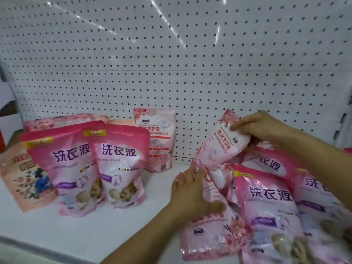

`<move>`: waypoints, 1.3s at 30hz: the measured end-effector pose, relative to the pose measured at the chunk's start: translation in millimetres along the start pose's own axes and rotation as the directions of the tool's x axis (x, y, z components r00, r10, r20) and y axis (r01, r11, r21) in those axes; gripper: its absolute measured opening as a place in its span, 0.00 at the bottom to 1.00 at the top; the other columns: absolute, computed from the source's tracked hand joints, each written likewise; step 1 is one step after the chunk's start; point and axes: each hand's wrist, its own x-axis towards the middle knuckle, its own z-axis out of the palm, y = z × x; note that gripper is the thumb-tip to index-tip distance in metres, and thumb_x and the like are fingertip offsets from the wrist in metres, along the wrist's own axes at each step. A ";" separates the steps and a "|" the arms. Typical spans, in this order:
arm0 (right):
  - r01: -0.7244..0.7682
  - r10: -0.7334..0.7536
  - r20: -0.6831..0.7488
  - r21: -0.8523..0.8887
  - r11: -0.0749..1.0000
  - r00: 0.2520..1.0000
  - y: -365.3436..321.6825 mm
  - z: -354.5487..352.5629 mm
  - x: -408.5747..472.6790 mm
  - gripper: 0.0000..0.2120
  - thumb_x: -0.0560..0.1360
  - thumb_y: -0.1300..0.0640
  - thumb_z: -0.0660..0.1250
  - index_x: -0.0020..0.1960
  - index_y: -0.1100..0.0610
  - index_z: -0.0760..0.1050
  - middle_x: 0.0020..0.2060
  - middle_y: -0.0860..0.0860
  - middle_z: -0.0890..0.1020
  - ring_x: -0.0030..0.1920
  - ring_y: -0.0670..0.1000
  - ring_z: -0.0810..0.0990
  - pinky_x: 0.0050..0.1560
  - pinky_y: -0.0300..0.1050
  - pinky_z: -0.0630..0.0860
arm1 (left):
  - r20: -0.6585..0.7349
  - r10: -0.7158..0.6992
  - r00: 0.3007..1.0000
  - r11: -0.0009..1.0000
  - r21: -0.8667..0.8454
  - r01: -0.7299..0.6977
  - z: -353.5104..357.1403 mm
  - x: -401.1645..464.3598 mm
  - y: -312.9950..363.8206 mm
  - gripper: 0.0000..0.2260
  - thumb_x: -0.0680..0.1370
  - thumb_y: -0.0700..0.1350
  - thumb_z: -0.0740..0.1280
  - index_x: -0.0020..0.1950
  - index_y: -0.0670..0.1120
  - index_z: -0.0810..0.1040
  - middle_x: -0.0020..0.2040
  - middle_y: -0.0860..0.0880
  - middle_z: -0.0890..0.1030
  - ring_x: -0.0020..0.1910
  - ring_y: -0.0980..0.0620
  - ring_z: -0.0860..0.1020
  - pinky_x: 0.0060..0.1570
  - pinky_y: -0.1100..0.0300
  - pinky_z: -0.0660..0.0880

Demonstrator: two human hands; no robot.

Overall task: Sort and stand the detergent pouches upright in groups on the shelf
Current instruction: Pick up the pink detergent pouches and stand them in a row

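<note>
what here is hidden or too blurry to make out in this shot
Head view only:
- Pouches behind the two standing pink pouches: hidden by that front row, count unclear.
- Pile of pouches at right: cut by the frame edge, motion-blurred.
- Left hand fingertips: tucked among pouches.
- Small print on the tilted pouch in the right hand: unreadable.
</note>
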 end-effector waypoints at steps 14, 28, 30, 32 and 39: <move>0.091 -0.108 0.027 0.363 0.927 0.994 -66.6 72.7 23.2 0.10 0.77 0.70 0.60 0.52 0.65 0.79 0.28 0.60 0.82 0.27 0.55 0.83 0.31 0.44 0.82 | 0.012 -0.075 0.997 0.924 -0.376 0.074 -7.7 -69.0 -26.5 0.36 0.72 0.59 0.74 0.77 0.62 0.61 0.79 0.63 0.54 0.78 0.61 0.50 0.78 0.52 0.52; -0.017 0.087 -0.096 0.572 0.820 0.992 -76.2 69.8 11.8 0.08 0.80 0.67 0.60 0.52 0.64 0.78 0.40 0.61 0.84 0.36 0.56 0.86 0.40 0.48 0.84 | 0.076 -0.011 0.997 0.999 0.049 0.008 -26.1 -107.7 -31.3 0.30 0.78 0.68 0.54 0.79 0.60 0.57 0.80 0.59 0.54 0.78 0.57 0.53 0.77 0.53 0.54; -0.110 0.103 0.044 0.549 0.828 0.994 -74.2 77.3 7.0 0.08 0.79 0.66 0.62 0.54 0.67 0.77 0.44 0.63 0.85 0.39 0.57 0.86 0.47 0.51 0.84 | 0.084 0.022 0.996 1.000 0.006 -0.022 -29.6 -110.6 -38.0 0.29 0.78 0.67 0.55 0.78 0.61 0.59 0.80 0.59 0.55 0.78 0.58 0.54 0.76 0.56 0.54; -0.103 0.050 0.123 0.473 0.875 0.991 -72.0 80.6 1.2 0.10 0.77 0.66 0.63 0.57 0.67 0.78 0.48 0.60 0.84 0.46 0.56 0.84 0.53 0.49 0.81 | 0.091 0.064 0.994 0.996 -0.062 -0.059 -30.9 -114.4 -46.2 0.28 0.78 0.66 0.59 0.77 0.62 0.61 0.80 0.60 0.56 0.78 0.60 0.54 0.76 0.57 0.54; 0.234 -0.271 0.211 0.185 0.954 0.939 -50.4 63.1 -65.7 0.22 0.79 0.60 0.63 0.71 0.49 0.66 0.58 0.50 0.78 0.50 0.49 0.81 0.40 0.36 0.72 | 0.140 0.131 0.981 0.983 -0.145 -0.111 -35.5 -118.5 -53.6 0.27 0.75 0.63 0.67 0.73 0.65 0.66 0.79 0.61 0.57 0.77 0.60 0.55 0.76 0.59 0.57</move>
